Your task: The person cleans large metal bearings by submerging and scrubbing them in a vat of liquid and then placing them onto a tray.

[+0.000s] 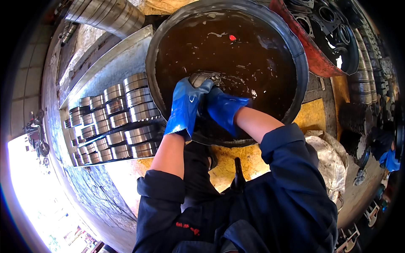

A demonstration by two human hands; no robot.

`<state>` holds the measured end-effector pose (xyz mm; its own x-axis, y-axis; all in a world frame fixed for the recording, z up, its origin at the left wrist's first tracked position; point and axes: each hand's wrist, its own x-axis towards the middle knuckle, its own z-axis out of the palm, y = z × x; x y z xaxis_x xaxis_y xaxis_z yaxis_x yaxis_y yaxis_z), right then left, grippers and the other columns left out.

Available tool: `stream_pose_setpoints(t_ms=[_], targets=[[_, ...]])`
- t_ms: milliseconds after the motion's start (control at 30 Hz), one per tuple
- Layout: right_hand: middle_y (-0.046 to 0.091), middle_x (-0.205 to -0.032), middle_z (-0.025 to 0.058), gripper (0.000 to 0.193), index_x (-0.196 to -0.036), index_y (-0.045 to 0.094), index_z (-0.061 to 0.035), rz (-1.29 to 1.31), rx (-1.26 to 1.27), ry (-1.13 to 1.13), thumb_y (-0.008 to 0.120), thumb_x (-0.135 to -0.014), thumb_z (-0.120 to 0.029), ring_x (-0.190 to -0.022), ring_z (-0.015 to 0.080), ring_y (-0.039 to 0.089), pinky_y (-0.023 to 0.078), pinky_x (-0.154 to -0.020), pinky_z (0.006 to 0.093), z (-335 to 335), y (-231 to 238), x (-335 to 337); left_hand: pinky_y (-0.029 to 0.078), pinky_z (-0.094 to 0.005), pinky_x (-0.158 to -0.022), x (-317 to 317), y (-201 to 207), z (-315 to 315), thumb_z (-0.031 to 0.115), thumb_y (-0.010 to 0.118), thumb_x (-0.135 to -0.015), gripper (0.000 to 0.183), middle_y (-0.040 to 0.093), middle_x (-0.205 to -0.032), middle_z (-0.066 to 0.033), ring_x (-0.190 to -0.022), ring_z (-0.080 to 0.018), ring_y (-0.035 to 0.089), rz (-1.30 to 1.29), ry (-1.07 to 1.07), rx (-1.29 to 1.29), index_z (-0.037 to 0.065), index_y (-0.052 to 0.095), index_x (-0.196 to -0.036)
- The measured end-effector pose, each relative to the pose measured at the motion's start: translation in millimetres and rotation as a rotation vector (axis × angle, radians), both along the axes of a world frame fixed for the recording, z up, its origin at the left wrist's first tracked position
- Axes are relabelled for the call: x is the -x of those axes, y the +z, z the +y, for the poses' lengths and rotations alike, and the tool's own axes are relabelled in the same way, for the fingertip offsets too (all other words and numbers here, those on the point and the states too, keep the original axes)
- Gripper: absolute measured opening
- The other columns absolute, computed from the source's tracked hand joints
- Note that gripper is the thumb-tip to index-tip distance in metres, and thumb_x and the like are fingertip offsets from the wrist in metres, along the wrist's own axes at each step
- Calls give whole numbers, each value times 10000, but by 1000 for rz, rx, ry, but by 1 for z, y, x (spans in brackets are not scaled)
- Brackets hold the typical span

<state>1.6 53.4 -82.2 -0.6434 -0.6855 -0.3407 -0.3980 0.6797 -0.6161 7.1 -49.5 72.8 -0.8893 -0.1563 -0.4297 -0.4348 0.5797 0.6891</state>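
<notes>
Both my hands wear blue rubber gloves and reach into a big round black tub [301,63] full of dark brown liquid. My left hand [186,105] grips a grey metal ring-shaped part [201,77] at the liquid's surface. My right hand [223,107] is curled beside it and seems to hold the same part from below, its fingers partly hidden. A small red object [232,37] floats at the far side of the tub.
Left of the tub, rows of shiny metal bearing rings [116,120] stand stacked on a metal tray [126,46]. More dark rings and parts [337,25] pile up at the upper right. A white sack [331,162] lies at the right; another person's blue glove [390,160] shows at the far right.
</notes>
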Motion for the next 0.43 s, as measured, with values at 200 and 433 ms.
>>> stream_pose_setpoints(t_ms=[200, 433], targets=[[657, -1311, 141, 393, -1304, 661, -118, -531, 129, 157, 633, -920, -196, -1258, 234, 602, 439, -1078, 335, 22, 7, 20, 548, -408, -886, 0, 5, 4, 317, 781, -837, 475, 740, -1055, -211, -989, -351, 709, 19, -3, 55, -29, 698, -1153], [645, -1335, 145, 497, -1334, 646, -131, 148, -129, 268, 718, -846, -193, -1281, 235, 586, 401, -1126, 331, 15, 41, -4, 559, -402, -854, -2, 8, 2, 341, 773, -848, 477, 747, -1015, -214, -940, -342, 726, 20, 20, -13, -45, 703, -1120]])
